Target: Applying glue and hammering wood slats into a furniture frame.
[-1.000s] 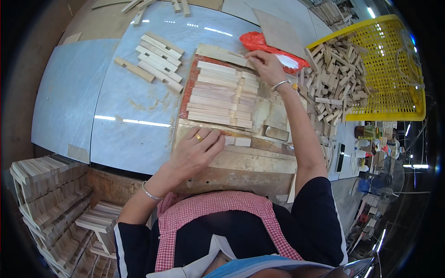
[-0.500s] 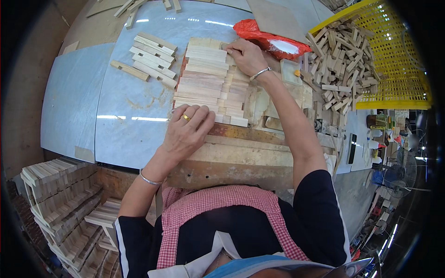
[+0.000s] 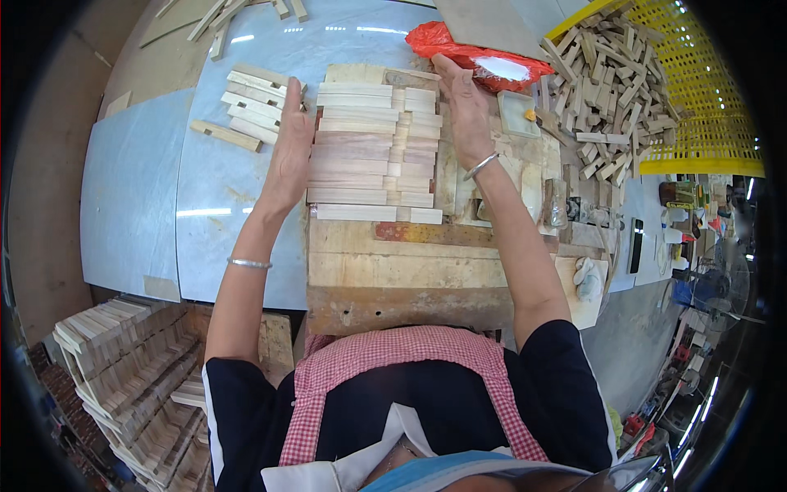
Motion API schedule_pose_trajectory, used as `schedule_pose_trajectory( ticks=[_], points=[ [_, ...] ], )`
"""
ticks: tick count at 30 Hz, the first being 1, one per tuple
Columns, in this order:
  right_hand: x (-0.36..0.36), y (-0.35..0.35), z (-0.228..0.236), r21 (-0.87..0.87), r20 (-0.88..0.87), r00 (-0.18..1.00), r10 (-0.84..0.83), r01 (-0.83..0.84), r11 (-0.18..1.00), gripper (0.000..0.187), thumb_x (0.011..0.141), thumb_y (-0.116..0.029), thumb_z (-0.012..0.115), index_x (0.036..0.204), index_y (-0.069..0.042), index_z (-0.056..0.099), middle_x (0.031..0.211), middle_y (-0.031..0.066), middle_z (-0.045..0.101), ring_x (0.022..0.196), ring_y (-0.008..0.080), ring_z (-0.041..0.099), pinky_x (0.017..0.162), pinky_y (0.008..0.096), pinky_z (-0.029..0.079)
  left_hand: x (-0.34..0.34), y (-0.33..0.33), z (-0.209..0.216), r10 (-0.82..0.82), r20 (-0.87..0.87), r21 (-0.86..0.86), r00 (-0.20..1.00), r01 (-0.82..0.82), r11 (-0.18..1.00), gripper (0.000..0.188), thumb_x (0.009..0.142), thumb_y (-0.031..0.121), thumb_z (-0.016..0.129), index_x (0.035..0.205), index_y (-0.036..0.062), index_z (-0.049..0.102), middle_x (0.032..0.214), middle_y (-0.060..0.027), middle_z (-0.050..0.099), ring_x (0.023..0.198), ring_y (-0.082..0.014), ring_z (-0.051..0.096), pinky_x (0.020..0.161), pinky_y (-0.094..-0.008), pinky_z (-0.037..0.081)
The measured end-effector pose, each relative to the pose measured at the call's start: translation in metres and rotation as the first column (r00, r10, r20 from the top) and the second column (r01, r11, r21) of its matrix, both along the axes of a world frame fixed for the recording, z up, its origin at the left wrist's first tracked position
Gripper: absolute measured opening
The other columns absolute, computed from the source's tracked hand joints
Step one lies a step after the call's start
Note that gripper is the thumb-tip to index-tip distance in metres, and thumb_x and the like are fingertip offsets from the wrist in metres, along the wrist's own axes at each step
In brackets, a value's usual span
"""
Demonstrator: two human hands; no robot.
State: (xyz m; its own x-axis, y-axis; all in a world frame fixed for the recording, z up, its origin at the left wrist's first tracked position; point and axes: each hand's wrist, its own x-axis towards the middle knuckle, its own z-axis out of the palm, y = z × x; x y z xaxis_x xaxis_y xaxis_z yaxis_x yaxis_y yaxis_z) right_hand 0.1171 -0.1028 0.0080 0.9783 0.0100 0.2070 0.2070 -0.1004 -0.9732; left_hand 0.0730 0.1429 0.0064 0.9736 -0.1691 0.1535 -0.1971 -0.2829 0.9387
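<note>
A row of pale notched wooden strips (image 3: 352, 148) lies side by side on a worn wooden board, with the notches forming a channel right of the middle. Along the strips' left ends my left hand (image 3: 290, 156) stands on edge, fingers stretched and palm turned inward; it looks to be against or very near them. My right hand (image 3: 467, 111) faces it from the right side, fingers straight and pointing away, holding nothing. Whether its palm touches the strip ends I cannot tell. The nearest strip (image 3: 355, 212) lies slightly apart from the others.
More notched strips (image 3: 250, 102) lie on the bluish tabletop (image 3: 225, 176) beyond my left hand. A red plastic bag (image 3: 434, 41) with white contents sits at the back. At right, a yellow basket (image 3: 697, 156) lies tipped with many wood pieces. Stacked strips (image 3: 135, 369) stand at lower left.
My left hand has moved from the row's near left corner up along its left side. My right hand has left the far strips and swung to the right side. Both hands have straightened out.
</note>
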Motion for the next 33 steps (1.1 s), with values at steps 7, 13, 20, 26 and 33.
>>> schedule_pose_trajectory(
  ticks=[7,13,20,26,33],
  points=[
    [-0.002,0.022,-0.005,0.052,0.043,0.998,-0.055,0.053,0.997,0.074,0.098,-0.059,0.033,0.136,0.004,0.044,0.139,0.0175,0.047,0.132,0.0239,0.039,0.111,0.0327,0.027,0.017,-0.011,-0.005,-0.103,-0.117,-0.078,0.988,0.094,0.993,0.082,0.095,0.063,0.009,0.151,0.0030,0.009,0.158,-0.0134,0.010,0.146,-0.0267,0.005,0.119,-0.0370,0.006],
    [-0.003,0.029,-0.004,0.005,0.051,0.992,-0.117,0.117,0.993,0.073,0.098,-0.059,0.031,0.136,0.003,0.044,0.139,0.0179,0.047,0.131,0.0238,0.040,0.110,0.0326,0.027,0.017,-0.012,-0.004,-0.067,-0.148,-0.160,0.987,0.043,0.986,0.079,0.097,0.060,0.014,0.150,0.0015,0.011,0.157,-0.0145,0.013,0.146,-0.0270,0.009,0.119,-0.0371,0.009],
    [-0.022,0.004,0.003,0.003,0.051,0.993,-0.111,0.111,0.994,0.070,0.098,-0.055,0.038,0.138,0.002,0.041,0.141,0.0195,0.044,0.134,0.0266,0.037,0.110,0.0333,0.027,-0.004,0.012,-0.005,-0.057,-0.110,-0.110,0.992,0.045,0.993,0.082,0.094,0.057,0.032,0.150,0.0007,0.012,0.157,-0.0168,0.014,0.145,-0.0289,0.013,0.118,-0.0389,0.012],
    [-0.125,-0.040,0.014,-0.764,0.069,0.989,0.128,-0.030,0.644,0.093,0.085,-0.063,0.054,0.144,0.004,0.028,0.148,0.0242,0.031,0.140,0.0355,0.027,0.115,0.0447,0.018,-0.051,0.034,-0.013,-0.162,0.009,0.140,0.987,0.159,0.977,0.111,0.075,0.056,0.069,0.151,0.0018,0.009,0.156,-0.0210,0.014,0.145,-0.0339,0.015,0.117,-0.0443,0.018],
    [-0.143,-0.005,-0.005,-0.952,0.004,0.991,0.130,-0.036,0.303,0.098,0.083,-0.066,0.051,0.142,0.008,0.027,0.150,0.0239,0.025,0.142,0.0357,0.019,0.115,0.0547,0.009,-0.061,0.021,-0.029,-0.159,0.012,0.306,0.987,0.148,0.941,0.124,0.064,0.056,0.080,0.150,0.0023,0.010,0.153,-0.0260,0.019,0.142,-0.0390,0.021,0.114,-0.0469,0.023]
  ],
)
